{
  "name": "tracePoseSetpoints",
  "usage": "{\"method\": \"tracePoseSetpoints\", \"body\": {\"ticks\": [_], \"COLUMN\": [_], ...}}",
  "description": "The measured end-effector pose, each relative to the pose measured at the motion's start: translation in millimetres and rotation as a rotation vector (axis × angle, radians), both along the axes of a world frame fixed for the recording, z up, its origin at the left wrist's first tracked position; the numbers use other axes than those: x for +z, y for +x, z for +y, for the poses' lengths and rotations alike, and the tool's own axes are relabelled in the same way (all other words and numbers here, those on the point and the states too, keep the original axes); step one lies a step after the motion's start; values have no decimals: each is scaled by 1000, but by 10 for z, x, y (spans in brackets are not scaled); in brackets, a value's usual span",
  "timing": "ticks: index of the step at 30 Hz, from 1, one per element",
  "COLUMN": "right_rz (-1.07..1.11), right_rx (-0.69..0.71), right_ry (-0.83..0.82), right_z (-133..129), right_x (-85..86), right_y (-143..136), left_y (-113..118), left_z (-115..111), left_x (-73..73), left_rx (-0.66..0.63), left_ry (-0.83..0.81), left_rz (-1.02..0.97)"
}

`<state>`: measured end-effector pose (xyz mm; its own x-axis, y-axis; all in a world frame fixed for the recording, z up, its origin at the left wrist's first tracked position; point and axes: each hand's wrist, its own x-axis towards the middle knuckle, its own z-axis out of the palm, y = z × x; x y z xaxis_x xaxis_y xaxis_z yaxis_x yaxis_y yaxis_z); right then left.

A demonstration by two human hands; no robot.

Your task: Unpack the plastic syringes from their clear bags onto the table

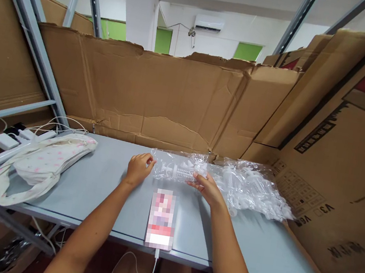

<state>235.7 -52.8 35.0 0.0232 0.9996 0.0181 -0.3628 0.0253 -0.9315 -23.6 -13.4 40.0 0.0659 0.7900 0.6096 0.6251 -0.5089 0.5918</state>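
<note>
clear plastic packet (177, 169) holding a white syringe-like part, lying on the grey desk (105, 189) just beyond the phone (162, 218). left hand (138, 169), left of the phone, pinches the packet's left end; right hand (207, 189) grips its right end, fingers curled. right of the phone, more packets (253, 189); cardboard (345, 180) reads "v3".
</note>
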Motion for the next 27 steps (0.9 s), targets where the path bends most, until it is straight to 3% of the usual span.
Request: {"method": "tracePoseSetpoints", "body": {"ticks": [4,9,11,14,17,20,24,27], "right_rz": [18,89,99,82,65,48,34,36], "right_rx": [-9,3,34,34,7,-11,4,27], "right_ry": [-14,-4,2,6,9,20,29,26], "right_z": [8,13,16,27,47,61,53,38], "right_x": [-5,-10,-16,-35,-61,-76,-64,-50], "right_y": [20,84,91,96,107,102,55,32], "left_y": [-35,-118,-145,-166,-153,-135,-207,-298], "left_z": [20,153,209,221,155,86,92,149], "left_x": [2,-12,-32,-37,22,121,196,163], "left_rx": [96,66,34,98,188,46,-240,-300], "left_ry": [-74,-268,-321,-285,-97,-35,-452,-649], "left_rz": [9,-443,-528,-510,-452,-645,-1070,-1081]}}
